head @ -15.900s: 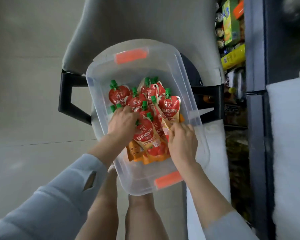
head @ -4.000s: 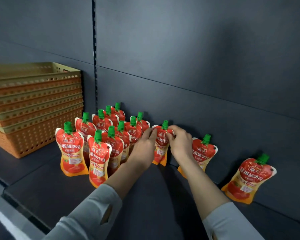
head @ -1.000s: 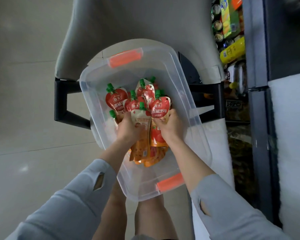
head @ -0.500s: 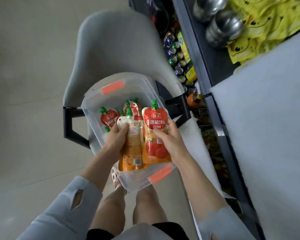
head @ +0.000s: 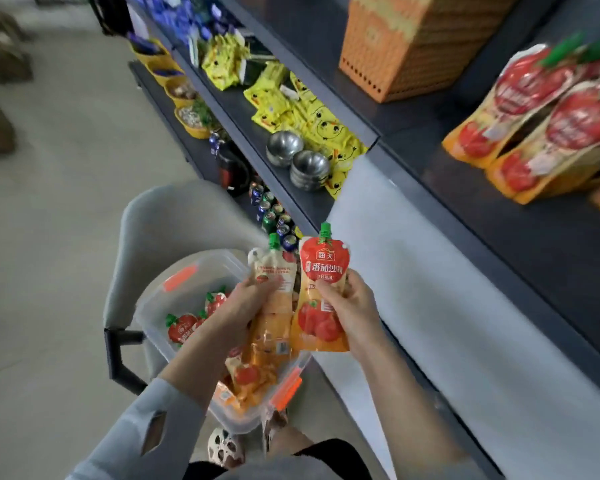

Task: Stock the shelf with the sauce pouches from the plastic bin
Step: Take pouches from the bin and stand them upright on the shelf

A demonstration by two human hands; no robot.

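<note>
One camera, worn on my head — it looks forward and down, close over my left hand [head: 243, 310] and right hand [head: 352, 306], shelf [head: 534, 244] at right.

Readable text only on the front-facing pouch [head: 321, 292] in the right hand [head: 354, 306]: logo badge "海天" near the top, big white "番茄沙司" across the red panel under it, small line below too fine to read. Back-facing pouch [head: 274, 271] in the left hand [head: 241, 308]: red print block plus barcode, illegible. Shelf pouches [head: 534, 126]: labels blurred, unreadable
</note>
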